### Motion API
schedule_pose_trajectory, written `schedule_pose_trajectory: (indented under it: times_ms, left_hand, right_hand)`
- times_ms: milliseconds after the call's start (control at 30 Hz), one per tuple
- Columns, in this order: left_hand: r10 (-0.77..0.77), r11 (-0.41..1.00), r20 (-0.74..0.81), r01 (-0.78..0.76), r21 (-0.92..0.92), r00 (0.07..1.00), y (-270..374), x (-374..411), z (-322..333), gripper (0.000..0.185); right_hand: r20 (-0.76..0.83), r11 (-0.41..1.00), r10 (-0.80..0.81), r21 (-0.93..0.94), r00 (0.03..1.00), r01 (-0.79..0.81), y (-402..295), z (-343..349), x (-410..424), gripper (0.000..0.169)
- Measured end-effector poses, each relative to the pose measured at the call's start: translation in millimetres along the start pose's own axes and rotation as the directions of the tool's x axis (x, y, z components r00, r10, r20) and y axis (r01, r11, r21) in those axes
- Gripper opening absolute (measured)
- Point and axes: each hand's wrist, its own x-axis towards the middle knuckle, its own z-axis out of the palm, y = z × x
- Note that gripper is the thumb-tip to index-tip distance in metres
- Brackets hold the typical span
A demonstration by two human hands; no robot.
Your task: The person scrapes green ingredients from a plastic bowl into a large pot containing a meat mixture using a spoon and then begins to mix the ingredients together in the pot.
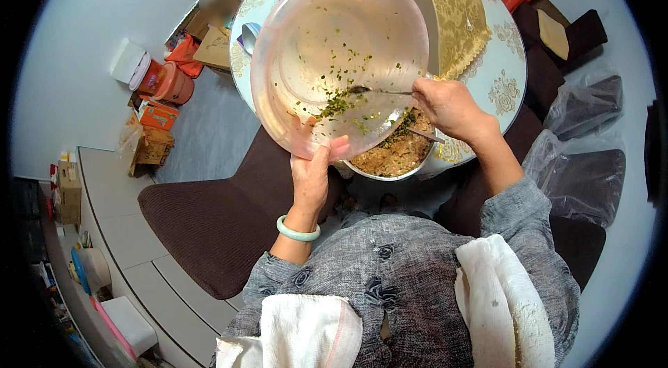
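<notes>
My left hand (312, 170) grips the near rim of a large translucent pinkish plastic bowl (373, 18), which is tilted over a smaller bowl. Chopped green herbs (336, 104) cling to its inner wall and gather toward the lower side. In my right hand (443, 104) is a metal spoon (386, 92), its head among the herbs inside the tilted bowl. Below, partly hidden by it, a white-rimmed bowl (396, 178) holds a brown minced filling (402, 156) with herbs on top. A flat utensil handle (425, 135) sticks out of that filling toward the right.
The round table (509, 63) has a patterned light-blue cover. A gold fabric food cover (459, 18) stands behind the large bowl. Dark covered chairs (209, 227) flank me on both sides. Boxes and an orange bucket (175, 85) sit along the left wall.
</notes>
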Motion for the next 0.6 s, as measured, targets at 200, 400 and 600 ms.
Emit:
schedule_pose_trajectory:
  times_ms: [200, 400, 600]
  left_hand:
    - [-0.011, 1.000, 0.012, 0.012, -0.028, 1.000, 2, 0, -1, 0.071]
    - [-0.052, 0.998, 0.029, 0.053, -0.039, 0.998, 9, -3, 2, 0.071]
    - [-0.040, 0.998, 0.039, 0.041, -0.039, 0.998, 5, -1, -3, 0.072]
  right_hand:
    - [-0.283, 0.993, 0.115, 0.064, 0.952, -0.101, -3, 8, 15, 0.005]
    - [-0.209, 0.985, 0.169, -0.007, 0.963, -0.175, 0, 20, 23, 0.006]
    - [0.046, 0.979, -0.155, -0.124, 0.987, 0.160, 6, 18, 2, 0.014]
